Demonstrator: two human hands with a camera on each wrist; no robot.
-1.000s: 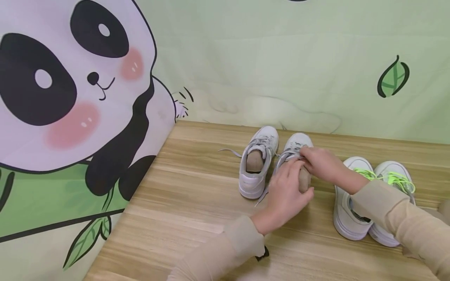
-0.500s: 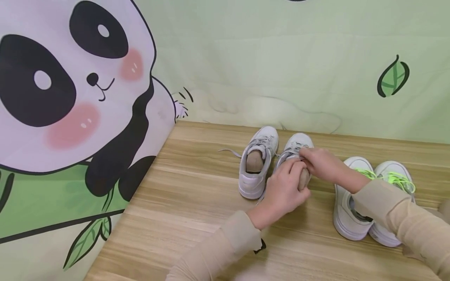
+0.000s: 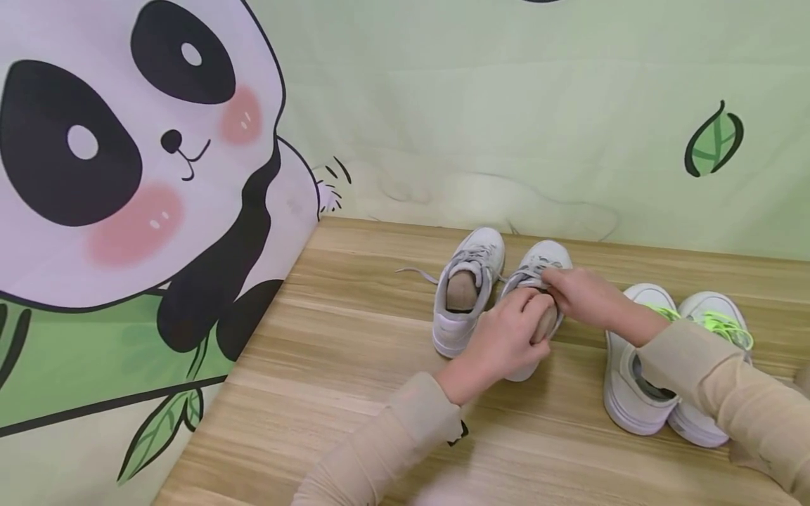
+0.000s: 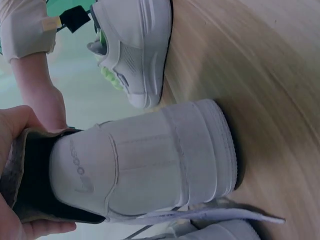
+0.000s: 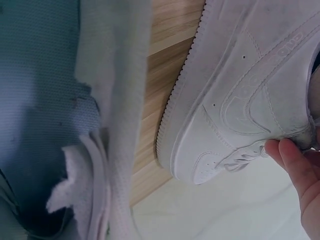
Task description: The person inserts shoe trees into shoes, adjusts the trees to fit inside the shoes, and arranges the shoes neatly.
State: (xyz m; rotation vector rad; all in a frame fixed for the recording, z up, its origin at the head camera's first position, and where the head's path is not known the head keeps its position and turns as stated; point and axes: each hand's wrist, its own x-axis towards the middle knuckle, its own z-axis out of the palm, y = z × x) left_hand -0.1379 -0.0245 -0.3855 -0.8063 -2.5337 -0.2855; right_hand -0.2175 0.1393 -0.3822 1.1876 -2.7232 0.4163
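Note:
A white shoe with grey laces (image 3: pixel 549 251) stands on the wooden surface, toe toward the backdrop; its heel (image 4: pixel 145 170) fills the left wrist view. My left hand (image 3: pixel 503 337) is over the opening, thumb and fingers curled around a brown, round-ended piece that looks like an insole (image 3: pixel 545 325). Beside the laces my right hand (image 3: pixel 588 299) pinches the shoe's upper edge, seen closely in the right wrist view, where the shoe's side (image 5: pixel 235 110) shows. Its matching shoe (image 3: pixel 451 330) sits just left, a brown insole-like piece (image 3: pixel 462 290) inside and one lace end loose.
Two white shoes with green laces stand to the right, one (image 3: pixel 633 407) partly under my right forearm, the other (image 3: pixel 702 425) beside it. A green panda-print backdrop (image 3: pixel 474 91) rises behind the wooden surface (image 3: pixel 329 351).
My left hand has shifted slightly down and left, and its fingers have curled closer round the brown piece. More of the shoe's heel shows below it. My right hand stays by the laces.

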